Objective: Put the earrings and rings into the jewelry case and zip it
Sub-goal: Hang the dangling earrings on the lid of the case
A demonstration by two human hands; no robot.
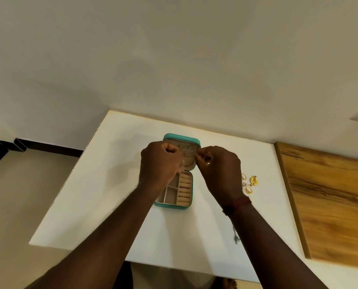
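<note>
A teal jewelry case (189, 197) lies open on the white table (111, 184), its beige lid (181, 138) standing up at the back. Ring rolls and small compartments show in its base. My left hand (160, 165) and my right hand (219, 172) hover above the case, each pinching one end of a thin silver chain (189, 150) stretched between them in front of the lid. Gold earrings and rings (249, 183) lie on the table to the right of the case. A small silvery piece (236, 236) lies near my right forearm.
A wooden board (330, 205) lies along the table's right side. A pale wall rises behind the table. The floor drops away past the table's left edge.
</note>
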